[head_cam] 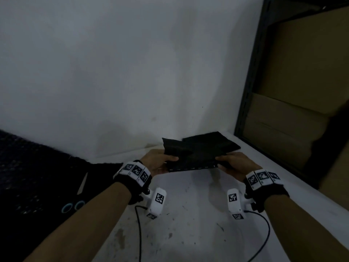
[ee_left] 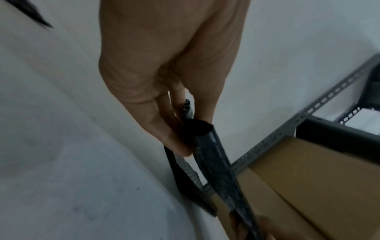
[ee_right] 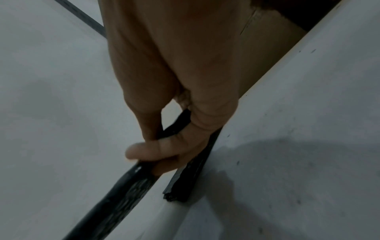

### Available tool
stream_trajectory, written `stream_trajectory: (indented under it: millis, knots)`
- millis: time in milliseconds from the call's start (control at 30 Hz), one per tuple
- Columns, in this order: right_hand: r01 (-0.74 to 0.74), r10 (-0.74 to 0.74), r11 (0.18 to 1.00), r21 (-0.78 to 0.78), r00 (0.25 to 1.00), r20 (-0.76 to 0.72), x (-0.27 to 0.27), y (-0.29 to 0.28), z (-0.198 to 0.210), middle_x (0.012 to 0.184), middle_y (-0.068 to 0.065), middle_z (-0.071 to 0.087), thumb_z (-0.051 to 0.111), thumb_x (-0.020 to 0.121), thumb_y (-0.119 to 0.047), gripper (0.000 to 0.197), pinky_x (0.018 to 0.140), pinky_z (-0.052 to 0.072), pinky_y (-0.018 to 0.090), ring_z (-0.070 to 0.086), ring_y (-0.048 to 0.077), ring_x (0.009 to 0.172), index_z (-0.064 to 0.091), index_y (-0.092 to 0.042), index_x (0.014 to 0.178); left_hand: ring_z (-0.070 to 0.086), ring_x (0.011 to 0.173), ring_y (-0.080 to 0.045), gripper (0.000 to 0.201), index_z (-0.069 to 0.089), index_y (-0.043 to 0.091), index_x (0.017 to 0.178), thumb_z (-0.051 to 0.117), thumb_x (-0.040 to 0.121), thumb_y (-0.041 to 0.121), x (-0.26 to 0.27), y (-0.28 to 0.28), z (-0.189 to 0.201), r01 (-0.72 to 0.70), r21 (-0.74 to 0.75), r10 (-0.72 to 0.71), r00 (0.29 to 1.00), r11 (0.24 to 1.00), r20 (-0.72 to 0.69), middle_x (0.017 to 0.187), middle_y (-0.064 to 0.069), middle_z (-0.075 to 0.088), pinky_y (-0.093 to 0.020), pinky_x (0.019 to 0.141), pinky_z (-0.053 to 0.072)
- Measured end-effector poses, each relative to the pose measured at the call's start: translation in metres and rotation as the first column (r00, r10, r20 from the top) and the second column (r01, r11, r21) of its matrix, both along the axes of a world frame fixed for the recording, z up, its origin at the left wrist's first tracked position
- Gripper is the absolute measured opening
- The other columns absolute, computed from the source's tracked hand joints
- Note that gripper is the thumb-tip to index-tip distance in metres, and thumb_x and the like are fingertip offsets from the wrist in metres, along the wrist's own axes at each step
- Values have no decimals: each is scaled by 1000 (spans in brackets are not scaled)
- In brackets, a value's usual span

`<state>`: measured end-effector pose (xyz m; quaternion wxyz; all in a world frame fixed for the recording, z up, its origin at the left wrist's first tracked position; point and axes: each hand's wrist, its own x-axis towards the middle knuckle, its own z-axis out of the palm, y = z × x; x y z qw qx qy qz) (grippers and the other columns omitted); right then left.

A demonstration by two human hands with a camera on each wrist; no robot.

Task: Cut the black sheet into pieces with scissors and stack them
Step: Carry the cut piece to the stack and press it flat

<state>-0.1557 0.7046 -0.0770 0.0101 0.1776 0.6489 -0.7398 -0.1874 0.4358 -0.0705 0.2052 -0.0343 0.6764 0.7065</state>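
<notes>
A cut black piece [head_cam: 190, 161] hangs in the air between my two hands, just above the white table [head_cam: 188, 214]. My left hand [head_cam: 162, 162] pinches its left edge between thumb and fingers [ee_left: 174, 142]. My right hand [head_cam: 229, 163] pinches its right edge, thumb on top [ee_right: 152, 149]. Behind it, a stack of black pieces [head_cam: 213, 143] lies on the table by the wall; its edge [ee_right: 185, 183] shows below my right hand. The large black sheet [head_cam: 28, 186] covers the table's left side. Blue-handled scissors [head_cam: 72, 206] rest on that sheet.
A white wall [head_cam: 132, 72] stands close behind the table. A metal rack [head_cam: 251, 91] with cardboard boxes [head_cam: 302, 82] is at the right, past the table edge. Black cables [head_cam: 139, 233] trail across the near tabletop.
</notes>
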Motion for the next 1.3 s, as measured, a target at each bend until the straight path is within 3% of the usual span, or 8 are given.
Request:
stream_trajectory:
  millis: [300,433,600,833,933,1000,1167,1300]
  knots:
    - [181,-113,917,357,973,-204,-80,60,8,115,10,48,63,87,9,51,62,53,31,57,24,91,41,-11,128,67,90,-26,20,66,-1,104,62,89,-13,-57,65,3,1,92,-1,1000,996,9,103,-15,70,-39,90,55]
    - [205,-71,769,606,969,-237,-115,76,-3,98,13,61,64,88,3,29,67,53,31,60,22,79,53,-7,113,64,107,-42,50,65,-5,102,90,58,-1,-124,92,-29,-106,-1,106,994,994,-34,119,-30,64,-62,92,51]
    - [123,-9,557,821,990,-142,-149,92,-30,110,23,69,66,90,-3,20,85,48,32,63,37,105,69,10,105,63,80,-30,35,52,9,74,84,72,-2,-138,112,-34,-86,-208,72,995,974,-72,86,-17,62,-48,82,56]
    - [-39,41,429,902,999,24,-168,110,-40,71,19,65,66,88,-7,31,57,40,28,64,34,77,58,-5,59,64,85,-28,27,56,3,96,78,82,0,-143,120,-35,-24,-301,23,1000,953,-7,100,-20,64,-35,68,55]
    - [-117,9,339,934,993,121,-173,111,-40,88,15,64,64,86,-21,23,84,49,33,59,34,100,69,-2,96,61,86,-27,38,57,-7,122,70,87,-2,-145,121,-31,1,-317,10,999,948,32,119,-24,64,-39,80,56]
    - [-154,41,230,961,988,148,-173,103,-31,127,19,55,62,91,-36,53,104,41,39,44,35,125,54,-11,137,60,80,-26,36,59,-8,119,71,86,-2,-147,122,-28,9,-352,1,1000,936,29,111,-24,66,-42,85,56]
    - [-302,270,147,942,928,256,-174,65,-18,161,13,24,59,87,-67,85,119,28,42,29,33,145,24,-31,156,64,72,-20,43,65,-6,112,84,77,10,-149,120,-29,39,-539,-93,993,842,-73,104,-20,70,-33,66,60]
    - [-492,252,-1,870,842,477,-175,53,-31,167,7,7,55,80,-79,93,121,26,45,23,34,150,11,-48,155,53,116,-31,97,29,-10,139,88,72,26,-150,124,-31,-118,-802,-214,932,586,-293,132,-22,49,-35,89,52]
